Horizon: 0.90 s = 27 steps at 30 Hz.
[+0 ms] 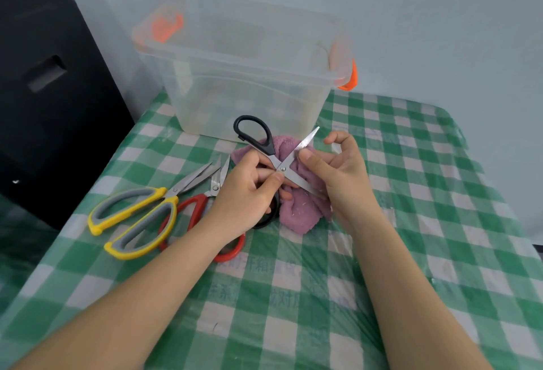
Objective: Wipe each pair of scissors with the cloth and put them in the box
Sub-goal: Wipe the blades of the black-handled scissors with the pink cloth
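Black-handled scissors are spread wide open above a crumpled purple cloth in the middle of the table. My left hand grips them at the pivot and the lower handle. My right hand pinches one blade with its thumb, and the cloth lies under that hand. Yellow-and-grey scissors and red-handled scissors lie on the table to the left. The clear plastic box with orange latches stands behind them, without a lid.
The table carries a green-and-white checked cloth under clear plastic film. A black cabinet stands at the left beyond the table edge. A pale wall rises behind the box.
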### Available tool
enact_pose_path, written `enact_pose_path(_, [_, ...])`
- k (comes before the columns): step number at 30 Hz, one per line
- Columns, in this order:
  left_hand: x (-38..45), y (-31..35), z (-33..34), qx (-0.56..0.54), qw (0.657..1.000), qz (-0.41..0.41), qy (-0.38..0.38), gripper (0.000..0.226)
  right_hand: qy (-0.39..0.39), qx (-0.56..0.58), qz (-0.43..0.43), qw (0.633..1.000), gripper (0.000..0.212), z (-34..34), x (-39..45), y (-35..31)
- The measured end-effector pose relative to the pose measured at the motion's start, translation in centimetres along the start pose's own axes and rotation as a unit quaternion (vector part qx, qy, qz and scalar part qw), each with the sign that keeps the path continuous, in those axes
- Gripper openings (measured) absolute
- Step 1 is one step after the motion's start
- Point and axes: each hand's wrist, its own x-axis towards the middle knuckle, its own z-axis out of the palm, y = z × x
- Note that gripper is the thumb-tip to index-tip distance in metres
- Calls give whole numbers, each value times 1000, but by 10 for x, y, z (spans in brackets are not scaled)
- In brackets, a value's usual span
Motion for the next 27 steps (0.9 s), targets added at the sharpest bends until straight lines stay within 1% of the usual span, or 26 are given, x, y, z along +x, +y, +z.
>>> enact_pose_path(5, [2,0,0,6,1000,4,-3,14,51,-21,-28,998,45,8,2,3])
enact_pose_path(8, [1,0,0,17,1000,6,-3,15,59,-25,-29,998,44,9,3,5])
enact_pose_path(11, [-1,1,0,13,1000,0,-4,14,38,-28,-19,999,36,7,1,3])
enact_pose_path(16, [1,2,0,-1,1000,-2,-4,12,-29,27,14,999,32,-3,1,-4])
enact_pose_path(18, [2,2,0,-2,1000,-1,1,12,-43,39,31,998,28,-7,1,-6])
enact_pose_path(21, [1,2,0,-2,1000,-3,6,13,-58,37,26,997,26,-6,-1,-6])
enact_pose_path(23, [0,1,0,-2,1000,-2,4,13,-43,4,6,999,31,-1,-2,-4])
enact_pose_path(27, [0,2,0,20,1000,6,-9,13,30,-73,-35,996,43,10,0,0])
